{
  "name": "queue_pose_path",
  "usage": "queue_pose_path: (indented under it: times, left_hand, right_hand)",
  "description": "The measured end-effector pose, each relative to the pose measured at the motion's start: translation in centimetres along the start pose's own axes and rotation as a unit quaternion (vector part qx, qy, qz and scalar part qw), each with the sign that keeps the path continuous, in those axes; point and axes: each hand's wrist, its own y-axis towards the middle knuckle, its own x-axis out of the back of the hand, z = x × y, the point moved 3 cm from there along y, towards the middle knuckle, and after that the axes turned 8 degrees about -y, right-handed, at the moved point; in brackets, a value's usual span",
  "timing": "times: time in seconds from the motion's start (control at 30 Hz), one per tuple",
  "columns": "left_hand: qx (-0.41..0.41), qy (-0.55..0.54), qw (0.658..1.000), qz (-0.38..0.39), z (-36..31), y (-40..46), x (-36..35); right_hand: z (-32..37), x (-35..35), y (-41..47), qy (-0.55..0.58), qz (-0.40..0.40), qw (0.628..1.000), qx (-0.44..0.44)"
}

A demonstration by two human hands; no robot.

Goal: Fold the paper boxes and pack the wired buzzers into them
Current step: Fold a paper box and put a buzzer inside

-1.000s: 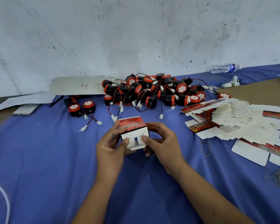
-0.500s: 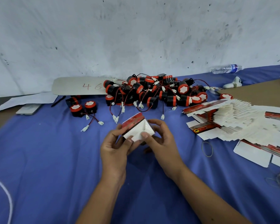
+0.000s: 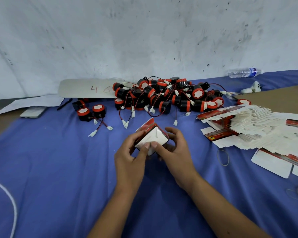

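A small red-and-white paper box (image 3: 153, 135) is held above the blue cloth at the centre, turned corner-up with its white end face toward me. My left hand (image 3: 130, 156) grips its left side and my right hand (image 3: 172, 149) grips its right side; both thumbs press on the white face near its lower edge. Behind it lies a heap of black-and-red wired buzzers (image 3: 169, 97) with white connectors. Two more buzzers (image 3: 90, 112) sit apart on the left. A fanned stack of flat unfolded boxes (image 3: 248, 127) lies at the right.
A blue cloth (image 3: 58, 169) covers the table. A rubber band (image 3: 223, 157) lies right of my hands. A water bottle (image 3: 244, 72) and a white controller (image 3: 251, 88) lie at the back right. A phone (image 3: 33, 112), papers and a labelled board (image 3: 88, 89) sit back left.
The box has been rotated in my hands from flat-on to corner-up, and its end flaps are now closed into a flat white face under both thumbs.
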Motion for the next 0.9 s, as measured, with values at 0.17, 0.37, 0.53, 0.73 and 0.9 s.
queue_pose_path:
  times: [0.17, 0.37, 0.53, 0.73, 0.9]
  left_hand:
    - [0.005, -0.006, 1.000, -0.025, 0.0, -0.2, -0.4]
    - [0.007, -0.002, 0.999, -0.039, -0.3, -0.4, -0.6]
    - [-0.035, 0.028, 0.999, -0.018, -1.0, -0.7, -1.0]
    - [0.000, 0.016, 0.999, -0.043, 0.0, -0.2, -0.3]
    - [0.012, 0.064, 0.997, -0.042, 0.7, 0.1, 0.2]
  right_hand:
    - [-0.2, -0.4, -0.2, 0.086, 0.015, 0.994, -0.061]
    - [0.1, -0.3, -0.2, 0.073, 0.013, 0.996, -0.044]
    - [-0.1, -0.1, 0.1, 0.060, -0.002, 0.997, -0.048]
    - [0.0, 0.1, 0.2, 0.100, 0.003, 0.993, -0.067]
    - [0.5, 0.6, 0.2, 0.047, 0.004, 0.998, -0.031]
